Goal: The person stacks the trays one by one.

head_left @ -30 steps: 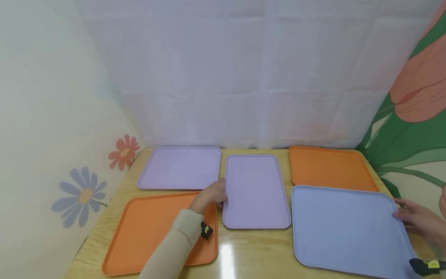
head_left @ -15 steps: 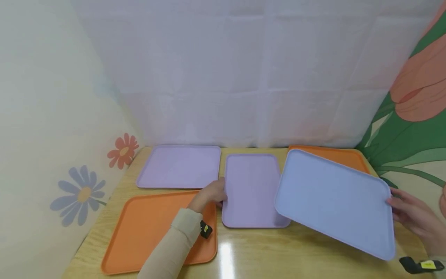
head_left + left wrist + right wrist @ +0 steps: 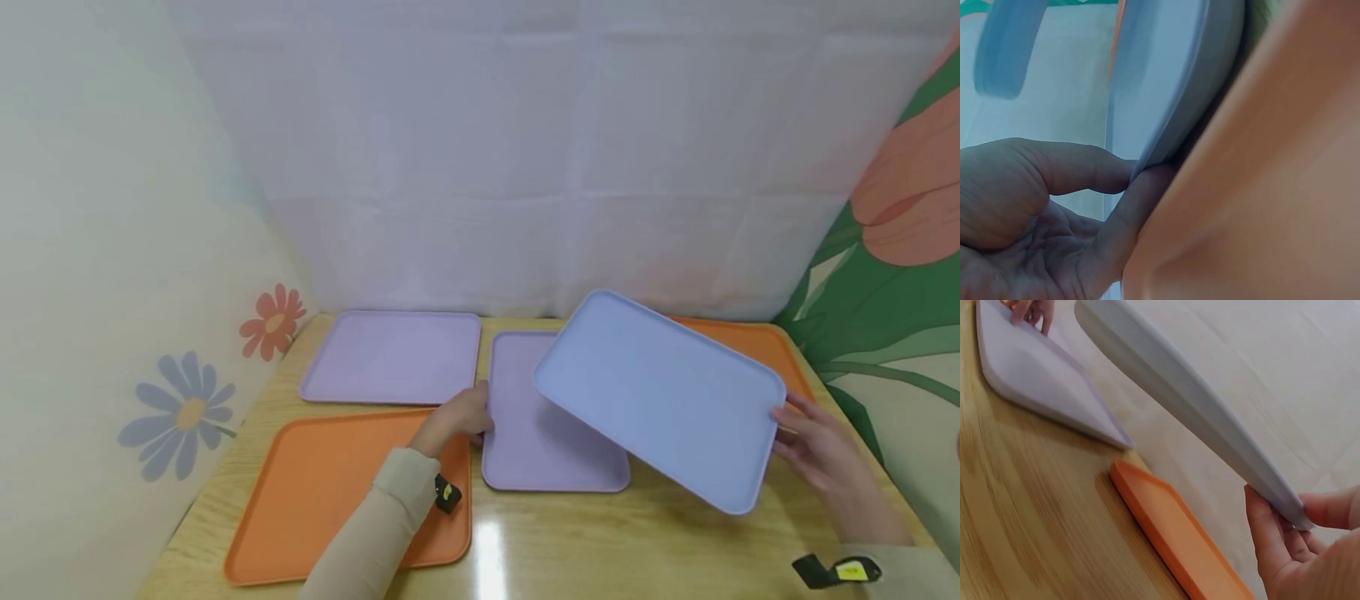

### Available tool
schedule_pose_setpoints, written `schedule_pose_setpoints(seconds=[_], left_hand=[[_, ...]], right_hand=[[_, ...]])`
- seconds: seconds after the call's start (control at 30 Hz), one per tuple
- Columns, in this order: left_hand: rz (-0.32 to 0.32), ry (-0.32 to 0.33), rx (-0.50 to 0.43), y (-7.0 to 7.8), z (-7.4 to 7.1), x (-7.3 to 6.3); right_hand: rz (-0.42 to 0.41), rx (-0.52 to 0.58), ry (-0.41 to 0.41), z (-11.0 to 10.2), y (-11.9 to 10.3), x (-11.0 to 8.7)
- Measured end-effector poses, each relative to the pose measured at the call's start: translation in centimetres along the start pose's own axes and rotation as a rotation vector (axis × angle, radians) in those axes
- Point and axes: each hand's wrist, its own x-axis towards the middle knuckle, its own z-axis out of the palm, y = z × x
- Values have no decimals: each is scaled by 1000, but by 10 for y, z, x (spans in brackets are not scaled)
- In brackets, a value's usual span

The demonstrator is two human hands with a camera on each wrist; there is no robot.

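Observation:
My right hand point(image 3: 821, 454) pinches the right edge of a blue tray point(image 3: 663, 396), thumb on one face and fingers beneath, as the right wrist view shows. The blue tray is tilted in the air, its left end over a purple tray point(image 3: 517, 433) in the middle of the table. At that purple tray's left edge is my left hand point(image 3: 459, 417). In the left wrist view, the thumb and a finger of the left hand point(image 3: 1041, 200) pinch the rim of the purple tray point(image 3: 1166, 94). The left forearm crosses above an orange tray point(image 3: 322, 492).
A second purple tray point(image 3: 393, 358) lies at the back left of the wooden table point(image 3: 555, 550). Another orange tray point(image 3: 765, 342) lies at the back right, partly covered by the blue one. A white cloth point(image 3: 450, 167) hangs behind the table.
The right hand has lifted the blue tray off the table and carried it leftward, tilting it over the middle purple tray. The left hand has stayed at the purple tray's edge.

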Motion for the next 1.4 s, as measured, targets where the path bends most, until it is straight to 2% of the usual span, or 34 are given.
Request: schedule_pose_setpoints(seconds=[0.13, 0.3, 0.43, 0.53, 0.63, 0.8, 0.93, 1.03, 1.17, 1.4], left_hand=[[2, 4, -38, -1, 1, -1], [13, 44, -62, -1, 1, -4], [31, 143, 65, 6, 0, -10], [61, 240, 89, 10, -1, -16], [103, 305, -45, 11, -2, -22], [161, 369, -361, 11, 4, -27], [198, 358, -669, 15, 13, -27], [201, 339, -852, 19, 18, -24], [187, 330, -973, 24, 21, -22], [168, 337, -1096, 30, 21, -18]], right_hand=[[21, 25, 60, 18, 7, 3], [52, 59, 82, 37, 13, 8], [68, 60, 99, 52, 18, 12], [76, 81, 115, 63, 22, 14], [54, 114, 108, 74, 28, 16], [-3, 148, 86, 85, 42, 21], [5, 149, 115, 96, 51, 23], [44, 139, 158, 107, 56, 22], [60, 124, 194, 121, 63, 20], [16, 147, 198, 137, 79, 13]])
